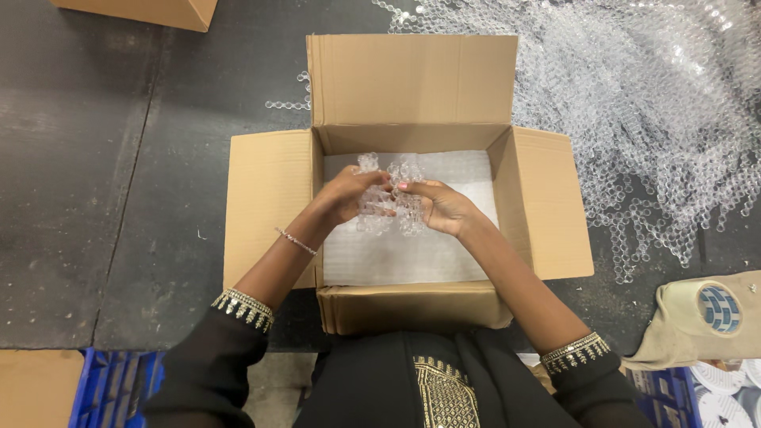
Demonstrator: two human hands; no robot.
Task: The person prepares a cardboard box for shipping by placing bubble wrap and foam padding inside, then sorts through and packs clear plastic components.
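Both hands, the left hand (345, 194) and right hand (442, 208), pinch one clear bead string (388, 204) between them over the open cardboard box (412, 79), and a slipped grip could drop it tangled onto the white foam sheet (412, 254) lining the bottom.

Even, soft overhead light; sharp focus throughout (slight glare on the bead pile (650, 95) at two o'clock).
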